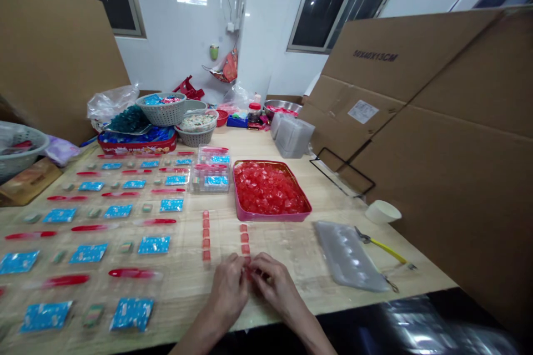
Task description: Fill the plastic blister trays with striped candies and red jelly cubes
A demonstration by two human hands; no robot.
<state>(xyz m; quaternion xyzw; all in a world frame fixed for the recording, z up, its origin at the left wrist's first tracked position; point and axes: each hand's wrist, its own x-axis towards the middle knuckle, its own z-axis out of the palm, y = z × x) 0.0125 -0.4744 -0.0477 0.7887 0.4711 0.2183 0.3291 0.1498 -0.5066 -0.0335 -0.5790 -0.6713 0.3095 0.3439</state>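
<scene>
My left hand (228,285) and my right hand (273,283) meet near the table's front edge, fingers of both closed in a pinch. Between their fingertips is a small red square piece (247,262), partly covered by the fingers. Directly beyond it runs a short column of similar red squares (245,238), apparently on clear plastic. A second column of red squares (206,233) lies to the left. Behind the hands stands a pink-rimmed tin (272,217), heaped with loose translucent red pieces (268,186).
Left are rows of clear trays with blue packets (154,244) and red pen-like sticks (135,273). Clear plastic sheets (350,255), yellow-handled pliers (389,249) and a tape roll (383,211) lie right. Baskets (162,111) stand behind; a large cardboard sheet (449,138) borders the right.
</scene>
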